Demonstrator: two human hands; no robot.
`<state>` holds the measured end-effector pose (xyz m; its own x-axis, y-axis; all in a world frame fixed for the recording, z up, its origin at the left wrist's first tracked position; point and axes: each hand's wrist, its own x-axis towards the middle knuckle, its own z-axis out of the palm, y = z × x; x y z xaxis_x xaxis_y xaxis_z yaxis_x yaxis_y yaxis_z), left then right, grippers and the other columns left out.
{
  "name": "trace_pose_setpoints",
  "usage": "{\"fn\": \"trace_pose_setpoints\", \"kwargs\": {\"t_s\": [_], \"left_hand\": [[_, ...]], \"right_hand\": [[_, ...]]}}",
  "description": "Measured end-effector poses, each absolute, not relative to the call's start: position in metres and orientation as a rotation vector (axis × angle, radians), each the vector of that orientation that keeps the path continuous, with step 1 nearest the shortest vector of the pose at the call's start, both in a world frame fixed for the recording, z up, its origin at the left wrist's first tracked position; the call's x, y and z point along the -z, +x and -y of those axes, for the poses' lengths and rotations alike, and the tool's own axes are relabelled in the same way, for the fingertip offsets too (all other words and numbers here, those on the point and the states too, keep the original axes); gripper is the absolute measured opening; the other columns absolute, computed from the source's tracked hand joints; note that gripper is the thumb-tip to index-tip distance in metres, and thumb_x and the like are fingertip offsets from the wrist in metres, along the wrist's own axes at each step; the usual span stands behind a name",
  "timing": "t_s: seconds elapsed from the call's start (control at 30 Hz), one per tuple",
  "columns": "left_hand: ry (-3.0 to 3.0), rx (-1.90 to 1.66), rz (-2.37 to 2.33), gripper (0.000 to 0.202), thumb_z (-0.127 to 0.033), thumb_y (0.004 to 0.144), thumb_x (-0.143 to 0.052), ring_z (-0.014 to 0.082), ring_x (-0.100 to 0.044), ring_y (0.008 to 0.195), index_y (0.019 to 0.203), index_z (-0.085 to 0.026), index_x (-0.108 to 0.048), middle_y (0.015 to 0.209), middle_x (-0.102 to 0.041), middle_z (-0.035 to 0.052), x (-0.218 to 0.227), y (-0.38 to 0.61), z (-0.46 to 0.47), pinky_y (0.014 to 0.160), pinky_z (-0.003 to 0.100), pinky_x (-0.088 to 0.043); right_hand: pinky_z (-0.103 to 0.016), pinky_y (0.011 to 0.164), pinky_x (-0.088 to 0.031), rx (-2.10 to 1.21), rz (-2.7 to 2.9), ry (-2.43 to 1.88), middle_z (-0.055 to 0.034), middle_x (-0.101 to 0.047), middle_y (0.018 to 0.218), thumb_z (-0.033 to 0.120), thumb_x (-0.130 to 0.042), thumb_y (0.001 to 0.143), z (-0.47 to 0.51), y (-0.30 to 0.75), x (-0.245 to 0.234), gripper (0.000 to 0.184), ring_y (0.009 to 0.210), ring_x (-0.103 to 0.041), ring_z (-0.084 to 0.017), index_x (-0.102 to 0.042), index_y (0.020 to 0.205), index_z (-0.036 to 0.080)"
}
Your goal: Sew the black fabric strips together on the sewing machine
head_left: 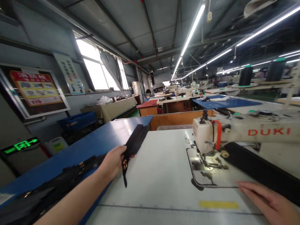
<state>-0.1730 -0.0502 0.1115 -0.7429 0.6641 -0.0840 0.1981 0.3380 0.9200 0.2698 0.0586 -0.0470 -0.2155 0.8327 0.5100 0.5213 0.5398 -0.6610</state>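
My left hand [114,161] is closed around a black strap-like piece [137,139] with a gold-coloured metal fitting near its lower end. The piece is held over the left edge of the white sewing table [161,175], its narrow tail hanging toward me. At lower right, my right hand [272,200] has its fingers stretched out and holds nothing that I can see. Its fingertips are by the front right corner of the metal plate [201,178] under the sewing machine [203,134]. Behind that hand lies a long black ribbed piece [253,165].
More black pieces with gold fittings [67,178] lie on the blue table [105,137] to the left. A ruler scale [173,211] and a yellow strip [219,204] mark the table front. The machine arm [267,128] spans the right side. Further tables and machines stand behind.
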Motion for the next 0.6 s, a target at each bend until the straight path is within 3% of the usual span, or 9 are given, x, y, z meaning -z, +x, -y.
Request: {"fn": "trace_pose_setpoints", "kwargs": {"t_s": [0.1, 0.2, 0.3, 0.4, 0.6], "left_hand": [[0.626, -1.380, -1.813, 0.011, -0.010, 0.090, -0.049, 0.0146, -0.063, 0.052, 0.089, -0.010, -0.060, 0.065, -0.066, 0.0052, -0.072, -0.100, 0.058, 0.047, 0.024, -0.051], [0.534, -1.289, -1.551, 0.014, -0.002, 0.078, -0.056, 0.0174, -0.067, 0.059, 0.089, -0.009, -0.060, 0.071, -0.069, 0.0088, -0.042, -0.042, 0.063, 0.054, 0.025, -0.055], [0.503, -1.254, -1.400, 0.030, 0.000, 0.072, -0.059, 0.0191, -0.070, 0.065, 0.100, -0.010, -0.058, 0.083, -0.071, 0.0103, -0.029, -0.010, 0.062, 0.060, 0.028, -0.056], [0.511, -1.281, -1.340, 0.037, 0.000, 0.069, -0.059, 0.0208, -0.071, 0.068, 0.104, -0.013, -0.054, 0.082, -0.071, 0.0083, -0.022, 0.006, 0.055, 0.066, 0.032, -0.057], [0.621, -1.313, -1.279, 0.054, -0.003, 0.059, -0.066, 0.0179, -0.069, 0.065, 0.109, -0.016, -0.049, 0.079, -0.071, 0.0032, 0.003, 0.021, 0.048, 0.059, 0.026, -0.052]], "right_hand": [[-0.036, 0.075, -0.059, -0.555, 1.931, -1.124, -0.0055, -0.075, 0.092, 0.053, -0.055, 0.082, -0.048, 0.261, 0.025, 0.036, 0.084, -0.071, -0.027, -0.077, 0.087, 0.025], [-0.038, 0.082, -0.056, -0.599, 1.963, -1.130, -0.0072, -0.074, 0.095, 0.045, -0.050, 0.087, -0.044, 0.258, 0.015, 0.034, 0.088, -0.070, -0.027, -0.075, 0.092, 0.023], [-0.041, 0.087, -0.053, -0.588, 2.021, -1.120, -0.0095, -0.072, 0.101, 0.037, -0.046, 0.090, -0.037, 0.255, 0.010, 0.033, 0.094, -0.067, -0.026, -0.073, 0.100, 0.019], [-0.043, 0.096, -0.048, -0.506, 2.132, -1.014, -0.0120, -0.066, 0.116, 0.029, -0.044, 0.093, -0.024, 0.242, 0.001, 0.034, 0.108, -0.061, -0.025, -0.067, 0.116, 0.017], [-0.039, 0.111, -0.033, -0.541, 2.489, -0.695, -0.0084, -0.052, 0.139, 0.031, -0.048, 0.096, -0.007, 0.198, -0.017, 0.038, 0.129, -0.045, -0.023, -0.057, 0.131, 0.020]]}}
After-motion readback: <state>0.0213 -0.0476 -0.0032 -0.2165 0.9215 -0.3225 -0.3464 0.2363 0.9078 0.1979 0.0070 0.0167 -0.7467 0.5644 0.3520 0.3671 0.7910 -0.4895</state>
